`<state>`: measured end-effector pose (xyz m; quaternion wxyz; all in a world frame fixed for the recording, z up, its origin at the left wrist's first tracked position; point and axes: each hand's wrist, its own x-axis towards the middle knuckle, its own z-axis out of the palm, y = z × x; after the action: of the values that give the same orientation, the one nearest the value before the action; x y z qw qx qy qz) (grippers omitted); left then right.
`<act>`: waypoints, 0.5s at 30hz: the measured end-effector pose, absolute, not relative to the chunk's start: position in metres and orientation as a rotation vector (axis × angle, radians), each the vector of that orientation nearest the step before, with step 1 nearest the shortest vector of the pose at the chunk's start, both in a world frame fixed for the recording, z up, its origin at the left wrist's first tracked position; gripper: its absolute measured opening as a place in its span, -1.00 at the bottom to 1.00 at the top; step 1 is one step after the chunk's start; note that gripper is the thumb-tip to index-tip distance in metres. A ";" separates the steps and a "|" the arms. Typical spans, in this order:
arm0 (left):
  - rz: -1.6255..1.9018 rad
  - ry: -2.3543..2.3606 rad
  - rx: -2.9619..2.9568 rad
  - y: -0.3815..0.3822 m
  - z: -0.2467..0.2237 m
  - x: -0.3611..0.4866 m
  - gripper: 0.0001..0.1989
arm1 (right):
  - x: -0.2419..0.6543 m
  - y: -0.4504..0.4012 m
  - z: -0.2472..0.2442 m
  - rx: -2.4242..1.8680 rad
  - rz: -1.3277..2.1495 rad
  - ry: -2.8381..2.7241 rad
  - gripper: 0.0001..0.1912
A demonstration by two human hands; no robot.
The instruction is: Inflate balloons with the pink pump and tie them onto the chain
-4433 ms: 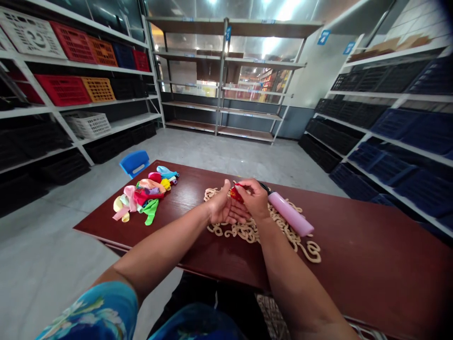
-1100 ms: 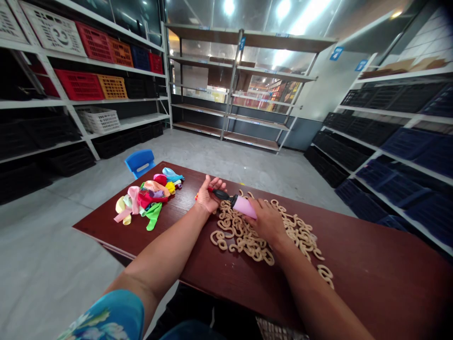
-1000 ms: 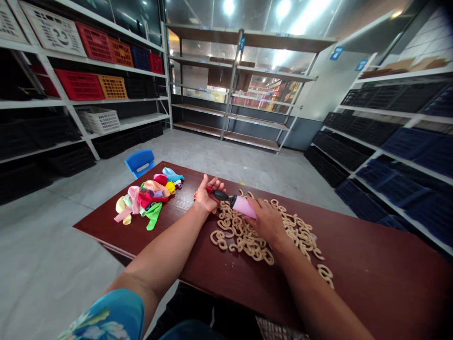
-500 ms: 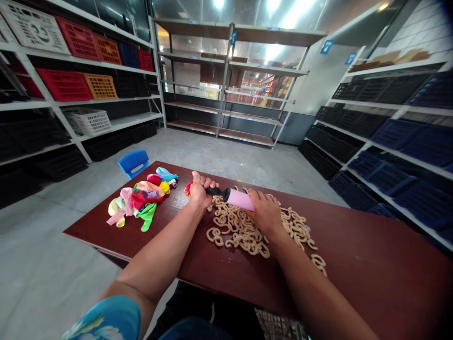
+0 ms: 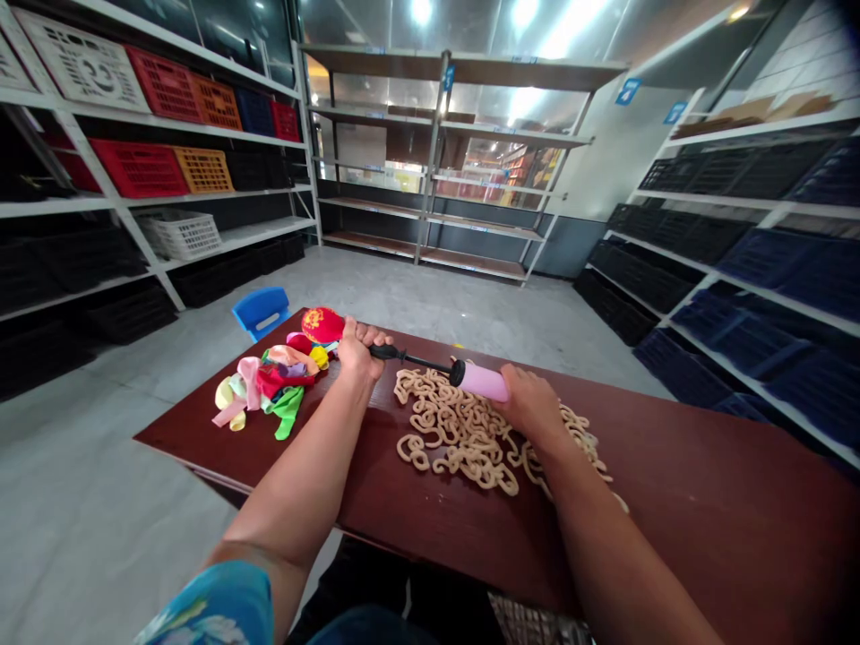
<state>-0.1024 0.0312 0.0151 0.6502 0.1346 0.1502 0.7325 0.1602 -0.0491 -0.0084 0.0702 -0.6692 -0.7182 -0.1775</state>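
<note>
Step in hand: inflating, with your left hand point(image 5: 356, 348) fisted around the black nozzle end and the neck of the red balloon point(image 5: 322, 324) at centre frame, your right hand point(image 5: 534, 408) wrapped around the pink pump point(image 5: 480, 381), rod drawn out. Next move likely calls for pushing the barrel back toward the nozzle while keeping the neck pinched. The balloon's neck and your right fingertips are hidden.

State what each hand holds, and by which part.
The left hand grips the pump's black nozzle end beside the red balloon; the right hand holds its pink barrel.
</note>
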 end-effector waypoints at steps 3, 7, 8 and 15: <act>1.629 0.364 0.302 0.024 0.012 -0.088 -0.50 | 0.148 -0.052 -0.010 -1.961 -0.528 -2.232 -0.73; 1.568 0.364 0.326 0.011 0.010 -0.066 -0.49 | 0.131 -0.058 -0.013 -1.894 -0.493 -2.279 -0.70; 1.560 0.361 0.329 0.009 0.010 -0.063 -0.50 | 0.128 -0.059 -0.014 -1.894 -0.489 -2.277 -0.69; 1.602 0.378 0.363 0.011 0.017 -0.068 -0.49 | 0.132 -0.055 -0.009 -1.883 -0.502 -2.261 -0.74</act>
<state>-0.0683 0.0112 0.0166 0.6654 0.1606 0.1676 0.7095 0.1315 -0.0547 -0.0090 0.0783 -0.6290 -0.7550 -0.1677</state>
